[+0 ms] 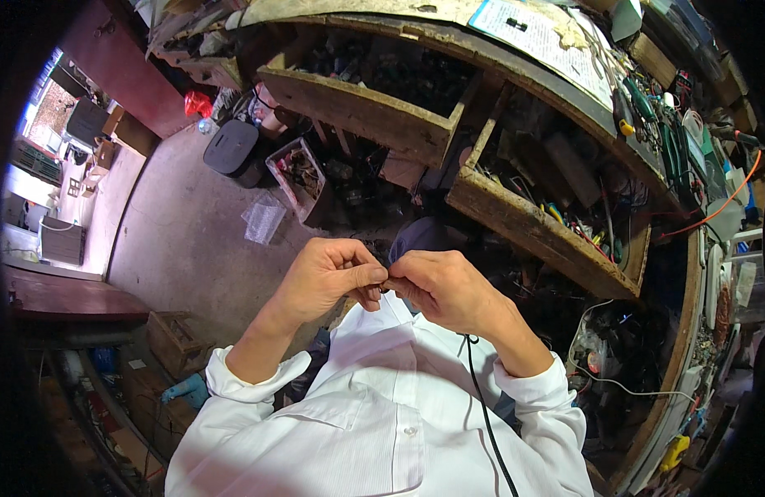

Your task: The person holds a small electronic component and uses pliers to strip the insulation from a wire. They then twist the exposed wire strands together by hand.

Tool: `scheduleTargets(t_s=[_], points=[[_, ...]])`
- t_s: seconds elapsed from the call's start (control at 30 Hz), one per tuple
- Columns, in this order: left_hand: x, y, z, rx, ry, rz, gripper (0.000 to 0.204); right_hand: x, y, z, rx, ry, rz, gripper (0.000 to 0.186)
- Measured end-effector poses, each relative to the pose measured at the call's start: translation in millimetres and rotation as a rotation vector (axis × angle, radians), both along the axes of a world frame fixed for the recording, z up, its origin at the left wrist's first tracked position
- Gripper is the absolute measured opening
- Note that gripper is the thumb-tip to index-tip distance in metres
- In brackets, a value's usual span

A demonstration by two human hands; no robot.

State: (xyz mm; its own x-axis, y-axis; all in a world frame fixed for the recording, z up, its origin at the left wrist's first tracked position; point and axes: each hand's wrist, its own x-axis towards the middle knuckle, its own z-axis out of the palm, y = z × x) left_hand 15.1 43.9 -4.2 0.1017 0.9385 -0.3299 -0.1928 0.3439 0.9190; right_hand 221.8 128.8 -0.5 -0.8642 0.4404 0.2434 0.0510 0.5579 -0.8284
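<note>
Both hands meet in front of my chest, fingertips touching. My left hand (337, 277) is closed, its thumb and forefinger pinched together. My right hand (444, 286) is closed too, fingers curled inward against the left fingertips. Something small and dark shows faintly between them, too hidden to name. Beyond the hands, two wooden drawers stand pulled out of the workbench: the left drawer (357, 103) is full of small dark parts, and the right drawer (540, 232) holds tools with coloured handles.
A papered benchtop (548, 45) runs along the far side, with pliers (639, 99) at its right. On the floor are a dark bin (233, 149), a box of scraps (304, 178) and a clear plastic bag (266, 218). A wooden crate (177, 340) sits at left.
</note>
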Motion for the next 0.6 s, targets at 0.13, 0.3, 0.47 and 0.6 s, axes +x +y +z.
scheduleTargets(t_s=[0.13,0.3,0.47,0.6], points=[[3.5,2.9,5.0,-0.030,0.069,0.009,0.012,1.2,-2.5,-6.5,0.044,0.070,-0.009,0.014],[5.9,3.2,-2.1,-0.010,0.043,0.042,0.012,1.7,-4.1,-19.3,0.081,0.133,-0.082,0.015],[9.4,4.5,-2.4,0.020,-0.005,0.058,0.013,7.5,-3.2,-14.7,-0.004,0.163,-0.079,0.010],[18.5,10.0,-4.9,0.037,-0.084,0.123,0.015,9.2,-2.9,-23.6,-0.376,0.156,-0.193,0.010]])
